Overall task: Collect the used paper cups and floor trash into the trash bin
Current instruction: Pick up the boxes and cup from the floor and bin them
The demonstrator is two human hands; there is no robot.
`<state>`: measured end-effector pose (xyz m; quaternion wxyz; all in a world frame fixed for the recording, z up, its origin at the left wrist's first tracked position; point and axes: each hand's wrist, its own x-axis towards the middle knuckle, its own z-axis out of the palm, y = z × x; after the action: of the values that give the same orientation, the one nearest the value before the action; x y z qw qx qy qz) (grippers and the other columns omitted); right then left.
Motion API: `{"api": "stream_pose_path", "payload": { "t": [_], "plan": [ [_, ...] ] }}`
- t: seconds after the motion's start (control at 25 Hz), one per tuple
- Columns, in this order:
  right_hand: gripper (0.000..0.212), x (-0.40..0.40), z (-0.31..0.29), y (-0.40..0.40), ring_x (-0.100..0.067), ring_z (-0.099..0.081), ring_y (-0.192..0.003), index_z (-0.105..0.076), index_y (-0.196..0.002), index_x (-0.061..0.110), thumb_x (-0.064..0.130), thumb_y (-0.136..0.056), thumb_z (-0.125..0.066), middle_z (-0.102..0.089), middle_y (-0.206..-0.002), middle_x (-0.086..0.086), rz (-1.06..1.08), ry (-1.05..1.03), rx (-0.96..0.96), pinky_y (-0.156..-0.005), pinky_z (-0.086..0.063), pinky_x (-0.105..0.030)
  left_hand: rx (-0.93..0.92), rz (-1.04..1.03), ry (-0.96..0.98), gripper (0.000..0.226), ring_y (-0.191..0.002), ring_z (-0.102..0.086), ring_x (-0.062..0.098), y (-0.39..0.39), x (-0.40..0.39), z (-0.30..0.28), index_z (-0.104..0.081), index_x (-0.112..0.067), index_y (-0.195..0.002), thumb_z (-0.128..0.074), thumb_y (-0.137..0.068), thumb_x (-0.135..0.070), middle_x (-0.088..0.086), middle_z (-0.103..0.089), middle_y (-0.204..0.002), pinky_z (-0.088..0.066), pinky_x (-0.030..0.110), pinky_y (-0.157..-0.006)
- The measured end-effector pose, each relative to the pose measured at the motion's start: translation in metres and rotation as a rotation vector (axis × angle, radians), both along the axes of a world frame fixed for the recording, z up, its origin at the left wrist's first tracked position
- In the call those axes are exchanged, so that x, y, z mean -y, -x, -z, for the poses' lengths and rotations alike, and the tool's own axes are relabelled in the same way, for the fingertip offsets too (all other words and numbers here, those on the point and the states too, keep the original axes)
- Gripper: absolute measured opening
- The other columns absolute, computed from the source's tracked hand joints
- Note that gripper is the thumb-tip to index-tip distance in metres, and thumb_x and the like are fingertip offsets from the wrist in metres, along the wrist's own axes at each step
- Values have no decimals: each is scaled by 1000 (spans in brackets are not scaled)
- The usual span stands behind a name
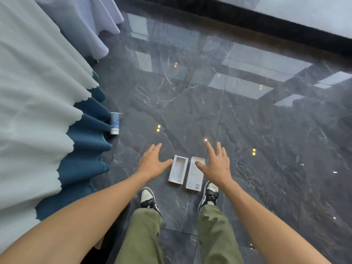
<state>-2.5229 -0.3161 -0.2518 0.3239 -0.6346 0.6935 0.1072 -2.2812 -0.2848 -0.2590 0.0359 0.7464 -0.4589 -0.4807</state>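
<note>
Two white box halves lie side by side on the dark marble floor just ahead of my shoes: an open tray (178, 171) on the left and a lid with a barcode (195, 176) on the right. My left hand (152, 162) hovers open just left of the tray, thumb near its edge. My right hand (216, 164) hovers open over the lid's right side, its thumb across the lid's top. A blue patterned paper cup (115, 122) lies on its side further left, against the table skirt. No trash bin is in view.
A table draped in white cloth (32, 103) with a blue pleated skirt (85, 149) fills the left side. A second white-draped table (91, 21) stands at the far left back. A black strip (266, 25) edges the floor at the far right.
</note>
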Motion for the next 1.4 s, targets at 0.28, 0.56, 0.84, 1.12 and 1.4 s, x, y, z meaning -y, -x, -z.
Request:
{"api": "stream_pose_path", "payload": {
  "t": [0.28, 0.56, 0.84, 1.12, 1.4],
  "plan": [
    [106, 14, 216, 36, -32, 6, -160, -1, -165, 29, 48, -90, -73, 11, -173, -6, 147, -177, 103, -127, -17, -56, -47, -95, -137, 105, -164, -5, 29, 40, 9, 213, -15, -32, -169, -78, -87, -52, 8, -6, -178, -18, 47, -130],
    [108, -9, 417, 53, -33, -24, -152, -6, -163, 20, 37, -85, -79, -16, -166, -7, 389, -248, 137, -116, -36, -50, -101, -154, -270, 109, -163, -15, 26, 74, -9, 411, -11, -21, -170, -80, -88, -42, 8, -15, -176, -24, 45, -129],
    [112, -26, 526, 57, -37, -38, -139, -20, -155, 8, 46, -74, -87, -38, -148, -16, 647, -238, -91, -107, -41, -52, 66, 76, -340, 67, -135, -51, 35, 102, -17, 515, -41, -12, -145, -71, -93, -43, 14, -48, -146, -49, 45, -104],
    [127, -25, 550, 64, -40, -41, -139, -22, -150, 9, 55, -57, -94, -44, -148, -19, 696, -243, -71, -109, -42, -57, 146, 171, -350, 41, -128, -60, 39, 103, 3, 544, -47, -4, -136, -58, -103, -26, 17, -55, -144, -49, 42, -95],
    [67, 39, 541, 55, -27, -60, -98, -34, -114, 17, 40, -77, -86, -49, -120, -4, 728, -97, 251, -85, -54, -46, 108, 75, -238, 37, -100, -62, 31, 64, 69, 527, -56, -13, -111, -64, -93, -45, 4, -65, -107, -42, 36, -77]
  ]
}}
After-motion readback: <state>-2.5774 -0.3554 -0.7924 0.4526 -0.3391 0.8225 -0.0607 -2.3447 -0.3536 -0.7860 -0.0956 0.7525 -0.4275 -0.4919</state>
